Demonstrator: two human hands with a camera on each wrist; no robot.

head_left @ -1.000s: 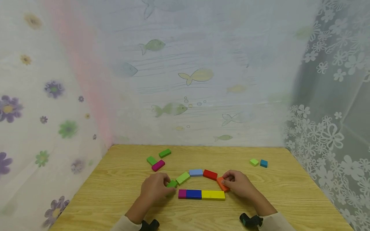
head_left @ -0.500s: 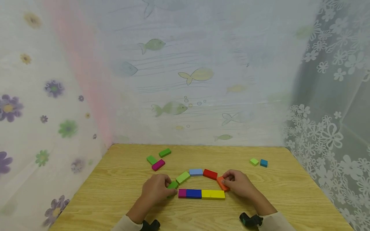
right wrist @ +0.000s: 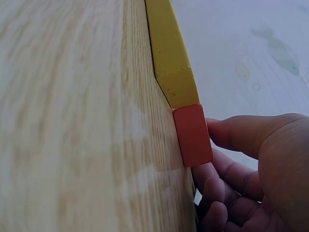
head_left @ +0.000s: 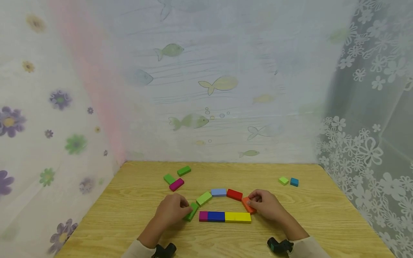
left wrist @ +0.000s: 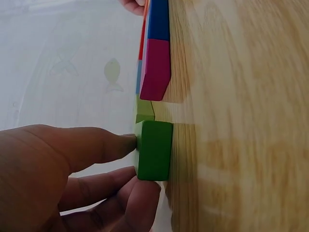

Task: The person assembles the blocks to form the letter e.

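Observation:
My left hand (head_left: 172, 209) holds a dark green block (head_left: 192, 213) at the left end of an arch of blocks. In the left wrist view its thumb lies on the block's top edge and fingertips touch its outer side. At the arch's right end, my right hand (head_left: 266, 205) pinches an orange block (right wrist: 193, 135). Between them run a light green block (head_left: 204, 199), a light blue block (head_left: 218, 192) and a red block (head_left: 234, 194). A straight row of magenta (head_left: 203, 216), dark blue (head_left: 216, 216) and yellow (head_left: 238, 217) blocks lies below the arch.
Two green blocks, one farther back (head_left: 184, 171) and one nearer (head_left: 169, 178), lie at the back left beside a magenta block (head_left: 176, 184). A small lime block (head_left: 283, 181) and a blue block (head_left: 294, 182) lie back right. Patterned curtains surround the wooden table (head_left: 135, 200).
The left thumb has shifted from the near side of the dark green block up onto it, leaving more of the block visible. The right hand stays on the orange block.

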